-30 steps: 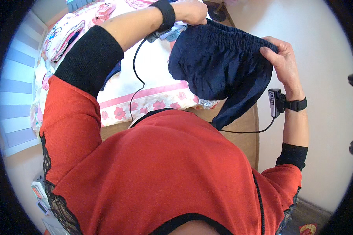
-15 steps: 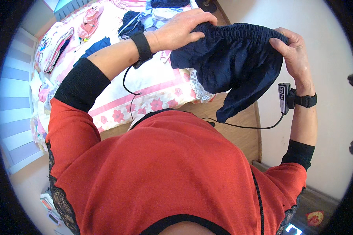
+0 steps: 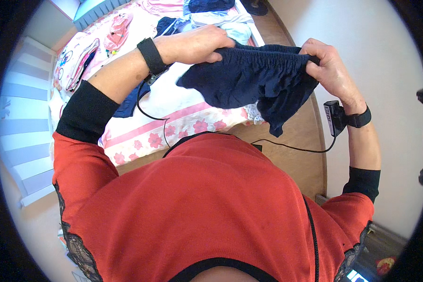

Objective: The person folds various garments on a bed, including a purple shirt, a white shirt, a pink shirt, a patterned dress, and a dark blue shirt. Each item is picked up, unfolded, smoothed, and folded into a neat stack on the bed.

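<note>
A pair of dark navy shorts [image 3: 249, 77] with a gathered elastic waistband hangs in the air between my hands. My left hand [image 3: 199, 45] pinches one end of the waistband, and my right hand [image 3: 328, 66] grips the other end. The band is drawn fairly straight, while the legs droop below it in loose folds. Beneath and behind the shorts lies a bed with a white, pink-flowered sheet [image 3: 183, 123]. Parts of both hands' fingers are hidden behind the cloth.
On the bed are a pink garment [image 3: 119, 30], a folded stack of clothes [image 3: 83, 63], light blue clothing [image 3: 221, 21] and another navy piece [image 3: 132, 104]. A wall [image 3: 385, 61] rises at right. Black cables [image 3: 296, 149] run from straps on both wrists.
The shorts have moved slightly left and their waistband is pulled straighter. My right hand has shifted left and rolled over the band; the hanging leg has swung up shorter.
</note>
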{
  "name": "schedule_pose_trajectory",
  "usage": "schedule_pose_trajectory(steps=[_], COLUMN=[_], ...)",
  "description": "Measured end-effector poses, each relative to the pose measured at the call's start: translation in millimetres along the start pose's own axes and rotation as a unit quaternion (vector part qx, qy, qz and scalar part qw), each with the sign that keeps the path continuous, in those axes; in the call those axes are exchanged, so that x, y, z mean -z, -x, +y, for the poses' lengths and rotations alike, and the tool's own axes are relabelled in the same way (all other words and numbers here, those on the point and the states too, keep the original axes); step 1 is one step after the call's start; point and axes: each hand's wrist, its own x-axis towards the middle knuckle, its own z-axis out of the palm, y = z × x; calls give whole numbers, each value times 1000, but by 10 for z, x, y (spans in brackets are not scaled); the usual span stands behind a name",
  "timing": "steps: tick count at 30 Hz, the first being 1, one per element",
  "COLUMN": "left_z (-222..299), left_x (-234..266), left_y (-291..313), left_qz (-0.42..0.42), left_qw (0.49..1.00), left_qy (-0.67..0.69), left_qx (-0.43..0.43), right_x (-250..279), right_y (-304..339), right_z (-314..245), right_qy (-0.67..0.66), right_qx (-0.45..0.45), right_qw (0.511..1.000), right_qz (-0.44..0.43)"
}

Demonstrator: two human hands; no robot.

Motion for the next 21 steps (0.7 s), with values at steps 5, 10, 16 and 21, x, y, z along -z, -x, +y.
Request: schedule_pose_trajectory(steps=[5,10,16,21], left_z=[-218,-265,-321,-469], left_x=[93,245,259,860], left_y=[199,481,788,864], left_qz=[1,-51,-58,-44], left_qw=[999,994,988,953], left_qy=[-21,19,-112,-213], left_qx=[39,94,92,209], right_x=[-110,-387,-719,-548], right_y=[1,-30,-274,-974], right_z=[61,402,375,259], right_qy=[14,138,159,200], right_qx=[22,-33,54,137], right_qw=[998,985,979,970], right_qz=[-53,-100,-111,1])
